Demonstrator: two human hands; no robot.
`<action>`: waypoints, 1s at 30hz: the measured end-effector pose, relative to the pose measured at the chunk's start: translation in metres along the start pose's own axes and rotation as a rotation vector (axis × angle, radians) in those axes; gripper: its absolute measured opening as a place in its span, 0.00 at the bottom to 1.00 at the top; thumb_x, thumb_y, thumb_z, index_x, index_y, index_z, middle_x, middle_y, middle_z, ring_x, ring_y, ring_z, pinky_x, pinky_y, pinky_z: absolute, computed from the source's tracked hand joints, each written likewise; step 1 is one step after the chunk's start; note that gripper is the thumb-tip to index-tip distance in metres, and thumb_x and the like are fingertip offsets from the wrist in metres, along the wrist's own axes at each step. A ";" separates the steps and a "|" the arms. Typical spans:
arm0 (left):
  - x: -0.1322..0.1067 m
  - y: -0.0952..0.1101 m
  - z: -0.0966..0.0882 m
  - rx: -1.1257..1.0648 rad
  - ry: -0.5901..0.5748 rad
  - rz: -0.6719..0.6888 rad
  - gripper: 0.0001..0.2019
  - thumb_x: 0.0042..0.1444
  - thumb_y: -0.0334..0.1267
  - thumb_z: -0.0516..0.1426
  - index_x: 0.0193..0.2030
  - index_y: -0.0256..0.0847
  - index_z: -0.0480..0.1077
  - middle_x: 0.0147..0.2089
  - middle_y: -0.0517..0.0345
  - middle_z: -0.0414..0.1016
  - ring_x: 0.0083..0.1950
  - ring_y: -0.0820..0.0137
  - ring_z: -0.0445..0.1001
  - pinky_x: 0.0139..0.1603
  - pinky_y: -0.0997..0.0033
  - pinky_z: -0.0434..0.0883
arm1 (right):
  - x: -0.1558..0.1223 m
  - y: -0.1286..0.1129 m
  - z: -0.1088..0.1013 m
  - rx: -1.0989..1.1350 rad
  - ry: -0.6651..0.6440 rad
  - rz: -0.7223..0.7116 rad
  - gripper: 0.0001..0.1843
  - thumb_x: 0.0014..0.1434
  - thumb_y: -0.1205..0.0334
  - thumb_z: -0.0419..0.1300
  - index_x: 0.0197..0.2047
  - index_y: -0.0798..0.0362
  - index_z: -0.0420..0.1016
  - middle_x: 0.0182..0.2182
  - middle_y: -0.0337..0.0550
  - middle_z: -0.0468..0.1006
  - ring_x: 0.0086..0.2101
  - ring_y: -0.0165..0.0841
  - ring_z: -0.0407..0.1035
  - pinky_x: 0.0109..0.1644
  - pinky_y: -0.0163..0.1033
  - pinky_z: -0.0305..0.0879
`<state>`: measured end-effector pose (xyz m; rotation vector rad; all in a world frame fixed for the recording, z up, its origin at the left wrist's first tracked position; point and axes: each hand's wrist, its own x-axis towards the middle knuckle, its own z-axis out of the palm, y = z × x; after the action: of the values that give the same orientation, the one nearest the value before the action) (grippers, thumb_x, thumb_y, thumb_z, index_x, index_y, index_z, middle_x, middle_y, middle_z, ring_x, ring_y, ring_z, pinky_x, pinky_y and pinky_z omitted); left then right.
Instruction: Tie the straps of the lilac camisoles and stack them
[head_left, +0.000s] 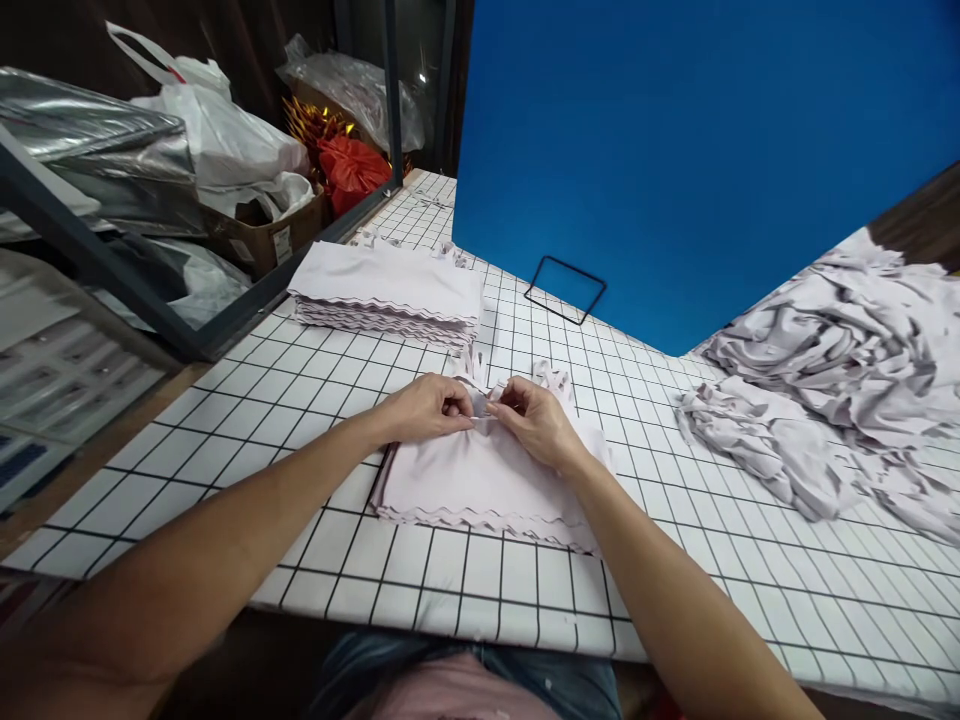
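A stack of pale pinkish garments (480,480) with wavy hems lies flat in front of me, straps at its far side. My left hand (435,408) pinches the upper edge of the top garment near its middle. Close beside it, my right hand (529,415) pinches the same edge, thumb against forefinger. A small bit of pale cloth shows between the two hands. The fingertips hide just what part of the garment is gripped.
Another folded garment stack (386,285) lies farther back on the grid-patterned table (300,540). Loose garments heap up (847,350) at right. A big blue panel (675,150) and a thin black frame (566,290) stand behind. Bags (217,120) and a box (262,235) fill the left.
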<state>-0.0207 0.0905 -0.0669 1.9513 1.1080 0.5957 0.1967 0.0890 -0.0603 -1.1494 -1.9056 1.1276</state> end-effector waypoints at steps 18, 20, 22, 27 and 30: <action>0.000 0.011 -0.002 0.044 -0.027 -0.103 0.11 0.52 0.44 0.61 0.31 0.37 0.74 0.24 0.60 0.71 0.25 0.75 0.65 0.24 0.75 0.59 | -0.004 -0.005 0.003 -0.147 -0.020 -0.110 0.04 0.60 0.63 0.59 0.33 0.52 0.69 0.28 0.37 0.73 0.30 0.29 0.66 0.36 0.35 0.61; 0.001 0.012 -0.002 0.060 -0.028 -0.112 0.10 0.52 0.44 0.60 0.32 0.37 0.74 0.24 0.60 0.71 0.25 0.75 0.66 0.25 0.75 0.60 | -0.004 -0.006 0.003 -0.159 -0.015 -0.125 0.05 0.60 0.64 0.59 0.32 0.52 0.68 0.27 0.36 0.72 0.29 0.29 0.66 0.35 0.34 0.61; 0.001 0.013 -0.003 0.076 -0.034 -0.119 0.10 0.51 0.42 0.60 0.33 0.37 0.76 0.25 0.60 0.71 0.26 0.75 0.66 0.25 0.75 0.60 | -0.004 -0.007 0.003 -0.170 -0.006 -0.134 0.06 0.60 0.65 0.59 0.31 0.52 0.67 0.26 0.36 0.72 0.29 0.29 0.66 0.34 0.34 0.61; 0.002 0.015 -0.003 0.099 -0.040 -0.108 0.09 0.50 0.39 0.59 0.34 0.37 0.77 0.26 0.59 0.72 0.27 0.73 0.68 0.26 0.75 0.61 | -0.005 -0.008 0.005 -0.207 -0.002 -0.151 0.06 0.60 0.65 0.59 0.31 0.52 0.68 0.26 0.36 0.72 0.29 0.29 0.66 0.34 0.34 0.61; 0.003 0.015 -0.003 0.101 -0.039 -0.101 0.09 0.50 0.39 0.59 0.34 0.37 0.77 0.27 0.59 0.73 0.28 0.73 0.69 0.27 0.74 0.62 | -0.005 -0.009 0.007 -0.202 0.003 -0.166 0.07 0.60 0.66 0.59 0.30 0.52 0.67 0.27 0.36 0.72 0.29 0.28 0.66 0.34 0.34 0.62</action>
<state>-0.0141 0.0895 -0.0525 1.9708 1.2250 0.4534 0.1899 0.0799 -0.0558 -1.0730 -2.1079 0.8594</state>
